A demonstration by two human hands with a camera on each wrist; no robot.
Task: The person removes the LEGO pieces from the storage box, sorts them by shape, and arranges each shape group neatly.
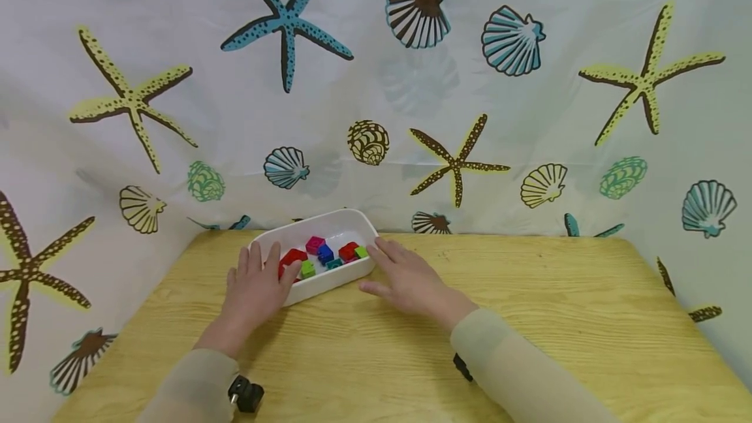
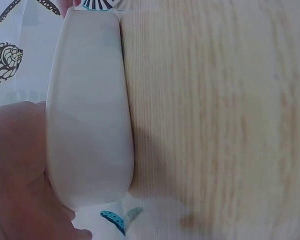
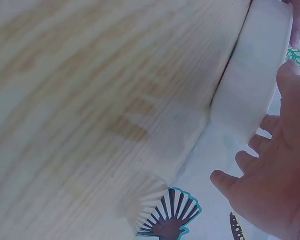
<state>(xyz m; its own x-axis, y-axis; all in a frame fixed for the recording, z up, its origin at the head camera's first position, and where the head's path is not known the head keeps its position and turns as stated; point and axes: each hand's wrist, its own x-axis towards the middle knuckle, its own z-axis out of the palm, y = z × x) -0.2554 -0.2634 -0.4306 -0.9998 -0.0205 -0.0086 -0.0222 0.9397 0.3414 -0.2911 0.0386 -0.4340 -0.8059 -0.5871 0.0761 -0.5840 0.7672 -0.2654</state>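
A white oblong tray (image 1: 329, 284) with rounded corners stands slantwise near the back of the wooden table. In it lie several small toy building blocks, among them a red block (image 1: 294, 256), a blue block (image 1: 325, 254) and a lime-green block (image 1: 308, 269). My left hand (image 1: 255, 289) is over the left end of the tray, fingers extended and thumb reaching across the front rim. At the opposite end, my right hand (image 1: 411, 279) has its fingertips right at the end wall. Its fingers (image 3: 245, 162) are spread, with the thumb apart from them.
The wooden tabletop (image 1: 529, 318) runs back to a white curtain (image 1: 341, 103) printed with starfish and shells. Close behind the tray hangs this curtain. A small black device (image 1: 247, 394) is strapped at the left wrist, another (image 1: 463, 367) at the right.
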